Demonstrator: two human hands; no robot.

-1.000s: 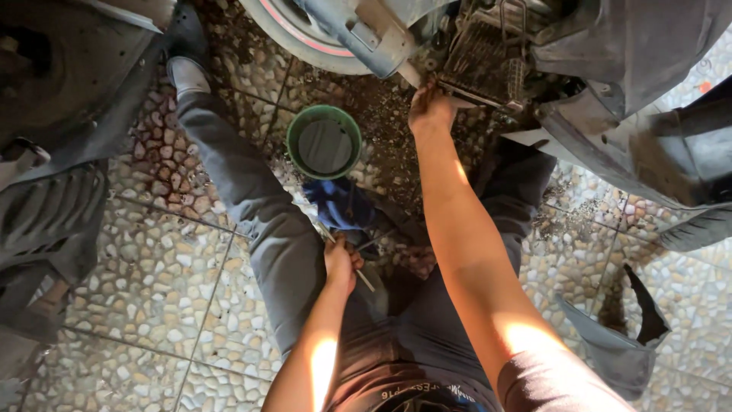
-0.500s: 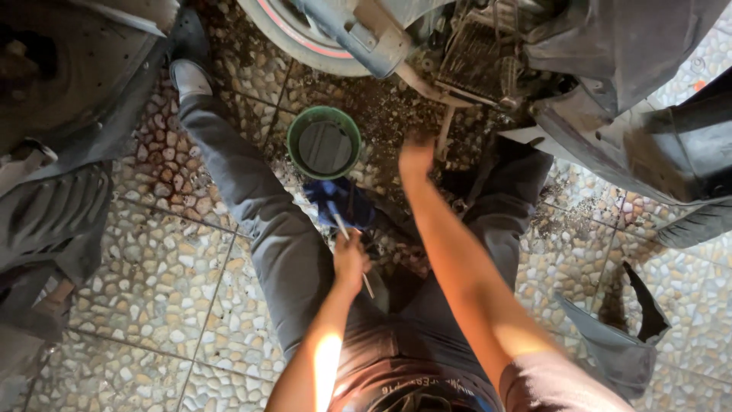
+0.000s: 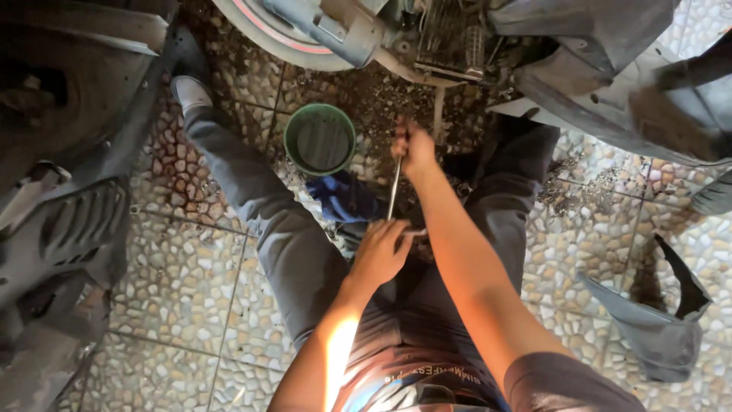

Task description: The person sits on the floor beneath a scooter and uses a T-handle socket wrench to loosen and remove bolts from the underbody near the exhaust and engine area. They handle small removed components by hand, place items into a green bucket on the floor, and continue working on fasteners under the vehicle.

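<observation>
- Here, sitting on the pebble floor (image 3: pixel 191 305) with legs spread, just below the green bucket (image 3: pixel 319 140).
- Right hand (image 3: pixel 412 149) just right of the bucket, fingers closed tight around the top end of a long thin metal tool (image 3: pixel 393 191).
- Left hand (image 3: pixel 379 252) below the bucket, fingers curled around the tool's low end, maybe pinching a small silver bit there; too small to tell for sure.
- Tool standing nearly straight up and down between both hands, below and right of the bucket.
- Looks like a skinny, shiny grey rod, plain and smooth.
- Likely hard and stiff, not bendy, and light enough for one hand.
- Probably slippery if oily, so best held firmly near each end, as now.
- Blue rag (image 3: pixel 343 200) lying crumpled just under the bucket, left of the tool, soft and floppy.
- Scooter wheel (image 3: pixel 267 30) with a pink stripe just above the bucket.
- Grey scooter body panels (image 3: pixel 610 69) far right of the bucket, up high.
- Dark plastic cover (image 3: pixel 61 229) far left of the bucket.
- Dirty crumbs and grime all around the bucket.
</observation>
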